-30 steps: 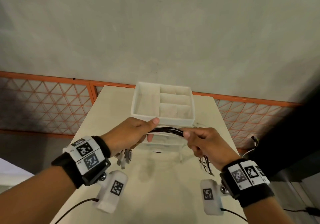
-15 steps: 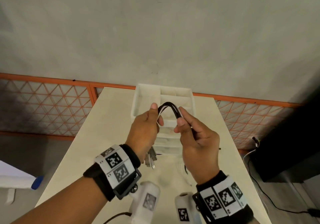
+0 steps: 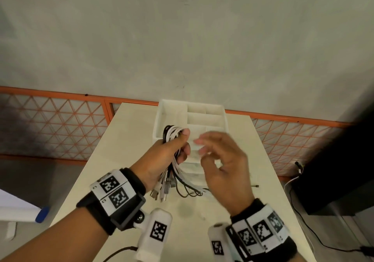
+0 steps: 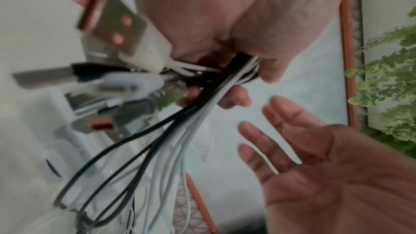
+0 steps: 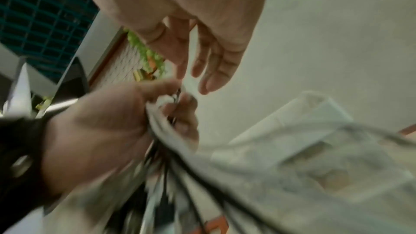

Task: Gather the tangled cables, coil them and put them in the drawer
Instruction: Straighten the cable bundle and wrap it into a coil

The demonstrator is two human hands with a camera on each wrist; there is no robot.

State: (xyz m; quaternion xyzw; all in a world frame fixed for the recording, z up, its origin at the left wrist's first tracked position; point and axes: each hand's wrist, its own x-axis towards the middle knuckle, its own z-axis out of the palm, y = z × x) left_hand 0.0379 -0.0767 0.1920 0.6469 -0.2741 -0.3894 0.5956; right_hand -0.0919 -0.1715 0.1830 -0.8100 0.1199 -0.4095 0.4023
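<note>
White and black cords make up the cables (image 3: 174, 140), folded into one bundle above the near middle of the pale worktop (image 3: 113, 160). Nearest, two wrists each carry one black band with printed square markers, and one white camera pod hangs under each. Just beyond, the left hand (image 3: 162, 156) has its fingers and thumb wrapped round the middle of the bundle; the folded bend stands up past the thumb, while plugs and loose loops dangle below the palm.

I count about four metal plug ends under the fist in the head view and at least two black cords; the white ones overlap too much to count. The right hand (image 3: 220, 160), just right of the bundle, is blurred, its fingers spread and loosely bent, holding nothing.

Farther off stands one white drawer unit (image 3: 159, 118) with a divided tray on top, showing about five compartments, none holding a cable. Whether a drawer below is pulled out is hidden behind the hands.

The risks, as I judge them:
- With one hand gripping only the middle, the fold could spring open, since nothing ties it.
- The dangling loops could snag on the unit's edge or slip from the fist while being lowered in.
- Stray plug ends may hang over a divider or drawer lip and stop it closing.
</note>
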